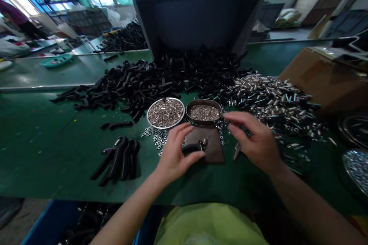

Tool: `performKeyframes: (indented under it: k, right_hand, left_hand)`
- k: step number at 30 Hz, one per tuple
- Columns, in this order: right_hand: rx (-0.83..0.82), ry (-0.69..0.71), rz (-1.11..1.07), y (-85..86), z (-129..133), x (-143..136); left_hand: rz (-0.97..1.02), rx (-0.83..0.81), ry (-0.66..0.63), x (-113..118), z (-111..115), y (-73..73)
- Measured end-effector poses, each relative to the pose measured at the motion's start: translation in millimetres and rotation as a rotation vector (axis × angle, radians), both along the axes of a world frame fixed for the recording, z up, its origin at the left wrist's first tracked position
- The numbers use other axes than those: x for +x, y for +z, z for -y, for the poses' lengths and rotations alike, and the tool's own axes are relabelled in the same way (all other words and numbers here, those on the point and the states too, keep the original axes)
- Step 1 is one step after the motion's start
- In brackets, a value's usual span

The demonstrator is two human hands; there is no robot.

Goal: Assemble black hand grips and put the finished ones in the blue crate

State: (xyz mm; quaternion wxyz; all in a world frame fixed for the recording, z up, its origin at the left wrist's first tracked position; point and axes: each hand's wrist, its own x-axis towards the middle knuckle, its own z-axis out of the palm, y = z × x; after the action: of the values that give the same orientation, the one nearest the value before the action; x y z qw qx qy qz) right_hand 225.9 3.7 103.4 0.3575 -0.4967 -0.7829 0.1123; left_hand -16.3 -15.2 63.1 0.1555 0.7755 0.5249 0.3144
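My left hand (pixel 179 153) is closed around a black curved handle (pixel 192 148), keeping it over a brown square pad (pixel 214 147). Small metal fittings (pixel 204 142) show at the handle's right end. To the right, my right hand (pixel 255 139) is beside an oval tin (pixel 203 101) of tiny metal parts; its thumb and forefinger are slightly apart, with nothing visible between them. Below that hand a pointed metal piece (pixel 237 151) sticks out; whether the hand touches it, I cannot tell. A round dish (pixel 148 118) of small metal pins stands left of the tin.
Loose nuts (pixel 158 138) lie left of the pad. Several black handles (pixel 120 160) are grouped at left. Behind, black parts (pixel 135 80) spill from a tipped grey bin (pixel 201 19). Metal cylinders (pixel 276 99) are heaped at right, near a cardboard box (pixel 324 76).
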Motion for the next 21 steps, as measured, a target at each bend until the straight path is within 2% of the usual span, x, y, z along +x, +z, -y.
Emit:
performKeyframes:
  k: [2,5,8,12,18,21]
  right_hand:
    - [-0.019,-0.006,0.102,-25.1,4.2,6.3]
    - [-0.115,-0.121,0.288,-68.9,16.7,31.3]
    - [-0.202,-0.172,0.33,-95.0,31.5,56.1]
    - [-0.252,-0.154,0.318,-101.8,41.2,65.8]
    - [-0.164,-0.262,0.413,-113.7,44.5,83.2]
    - [-0.162,-0.268,0.384,-112.2,43.3,88.1]
  left_hand:
    - [-0.037,-0.009,-0.061,6.5,4.2,-19.5]
    - [-0.12,-0.058,-0.048,17.0,5.4,-49.1]
    - [-0.177,-0.077,-0.034,24.3,2.2,-62.1]
    - [-0.225,-0.071,-0.048,27.1,-0.9,-60.8]
    - [-0.267,-0.054,-0.111,25.3,-2.0,-60.4]
    - [-0.255,-0.072,-0.108,24.3,-3.4,-60.4]
